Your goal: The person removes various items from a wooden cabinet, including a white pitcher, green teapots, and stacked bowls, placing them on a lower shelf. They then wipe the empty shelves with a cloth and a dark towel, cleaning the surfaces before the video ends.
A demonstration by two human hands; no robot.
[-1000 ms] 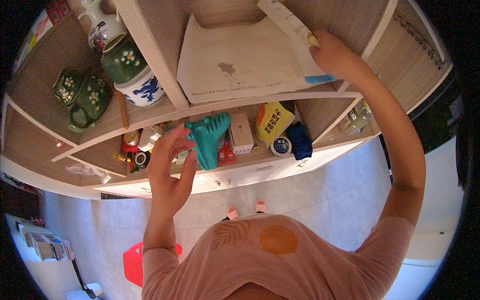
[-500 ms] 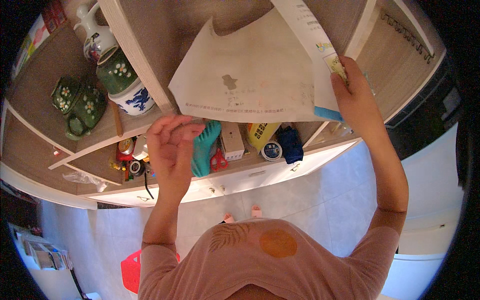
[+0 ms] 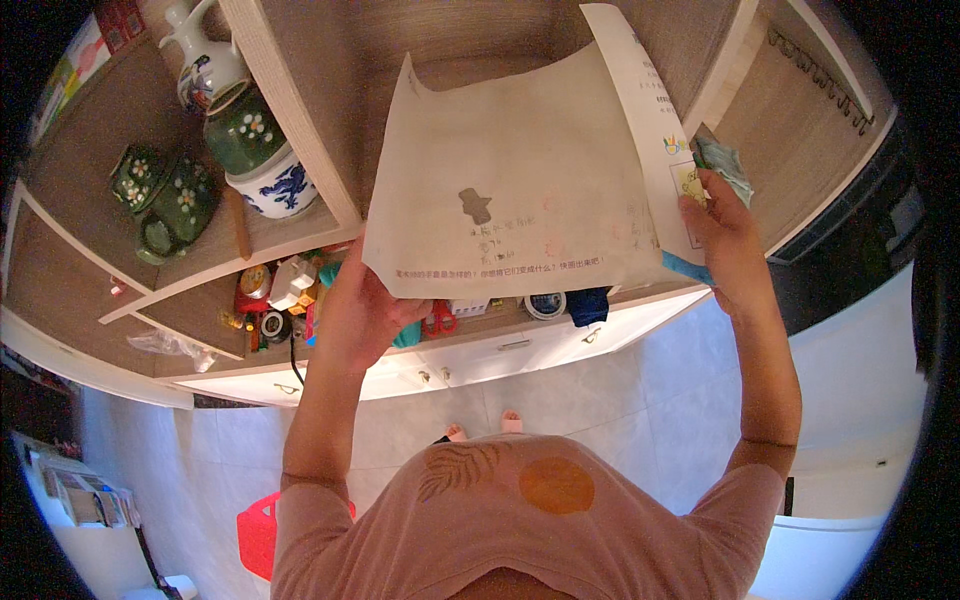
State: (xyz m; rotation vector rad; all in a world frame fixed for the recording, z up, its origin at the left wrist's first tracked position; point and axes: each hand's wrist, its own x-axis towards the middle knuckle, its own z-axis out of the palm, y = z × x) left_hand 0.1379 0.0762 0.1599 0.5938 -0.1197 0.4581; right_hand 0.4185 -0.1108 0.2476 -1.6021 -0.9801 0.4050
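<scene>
Nearest, a pink shirt (image 3: 520, 520) fills the lower middle, with pale floor tiles (image 3: 600, 400) open on both sides of it and a red stool (image 3: 262, 530) low on the left. From the shirt both forearms rise toward the shelves. The left hand (image 3: 365, 310) is clenched on the lower left corner of a large sheet of paper (image 3: 510, 180), fingers curled over its bottom edge. The right hand (image 3: 725, 235) pinches the sheet's right side, where the paper folds back into a narrow flap, and it also grasps a small blue-green thing (image 3: 722, 165) that I cannot make out. The sheet hangs in the air between the two hands, held up in front of the middle shelf bay, with its top edge free and its bottom edge just above the low shelf.

Behind the bottom edge, the low shelf (image 3: 480, 335) carries a crowded row: a white plug (image 3: 293, 282), a red tin (image 3: 252, 290), red scissors (image 3: 440, 320), a roll of tape (image 3: 545, 305) and a dark blue cloth (image 3: 588, 305). White drawers (image 3: 480, 355) sit below that shelf's front edge. Left of the upright wooden divider (image 3: 290, 110), the upper shelf holds a blue-and-white bowl (image 3: 270, 185), a green jar with white flowers (image 3: 240, 130), a white jug (image 3: 205, 60) and a dark green teapot (image 3: 165, 195), all close together and near the shelf's edge. Farthest back, the middle bay (image 3: 480, 40) behind the sheet looks bare above the paper's top edge, with room there.
</scene>
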